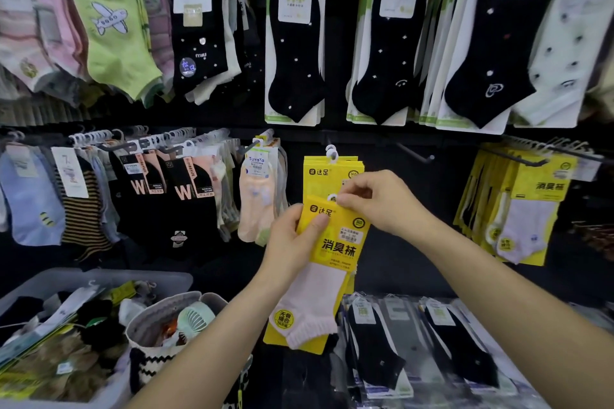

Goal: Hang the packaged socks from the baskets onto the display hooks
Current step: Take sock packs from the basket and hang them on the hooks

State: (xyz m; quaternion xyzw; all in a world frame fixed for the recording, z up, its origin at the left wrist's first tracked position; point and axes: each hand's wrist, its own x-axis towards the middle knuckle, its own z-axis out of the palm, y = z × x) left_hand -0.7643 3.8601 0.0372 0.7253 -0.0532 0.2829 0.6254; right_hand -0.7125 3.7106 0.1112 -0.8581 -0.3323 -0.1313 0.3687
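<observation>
A yellow pack of pale pink socks is held up in front of the display wall. My left hand grips its left edge, thumb across the front. My right hand pinches the pack's top near its white hanger. Just behind, several matching yellow packs hang by white hangers from a hook. An empty black hook sticks out to the right of them. A grey plastic basket at lower left holds mixed sock packs.
Black, green and pink socks fill the upper rows. More yellow packs hang at right. A striped fabric bag with a small fan stands beside the basket. Clear-wrapped black socks lie on the shelf at lower right.
</observation>
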